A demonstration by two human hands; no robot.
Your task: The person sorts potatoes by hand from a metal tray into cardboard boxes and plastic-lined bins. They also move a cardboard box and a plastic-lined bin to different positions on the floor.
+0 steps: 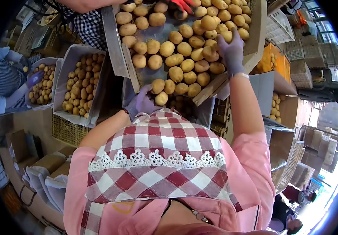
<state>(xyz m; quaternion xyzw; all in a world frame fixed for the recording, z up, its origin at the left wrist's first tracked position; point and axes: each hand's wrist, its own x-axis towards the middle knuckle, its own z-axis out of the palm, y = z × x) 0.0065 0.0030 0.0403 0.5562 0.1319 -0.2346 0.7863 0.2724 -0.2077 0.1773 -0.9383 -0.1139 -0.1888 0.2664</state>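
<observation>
A: Far left?
B: Co-worker (10, 80) in blue, purple-gloved hand over potatoes in a lined crate (58, 64). Just right of it, a larger lined crate (60, 88), also holding potatoes, above a yellow plastic crate (65, 131).
A: Left hand (141, 102)?
B: Purple glove, at the near left corner of the wood-edged tray (153, 34), just beside the nearest potatoes. Fingers partly bent; whether they press together or pinch a potato, cannot tell.
A: Location of the potatoes (167, 49)?
B: Loose across the tray, mostly one layer, packed closer toward the right. Grey base shows between them at left and upper middle. A few sit at the narrow near end, in front of the checked apron (169, 147).
A: Top edge?
B: Red-gloved hand (182, 4) of another person, over a potato.
A: Right hand (232, 51)?
B: Purple glove, arm extended, at the right side of the tray. Thumb and fingers spread apart around one potato (226, 36); firmness of grip, cannot tell.
A: Far right?
B: Orange-sided container (281, 64); below it, an open cardboard box (289, 110) with more potatoes inside.
</observation>
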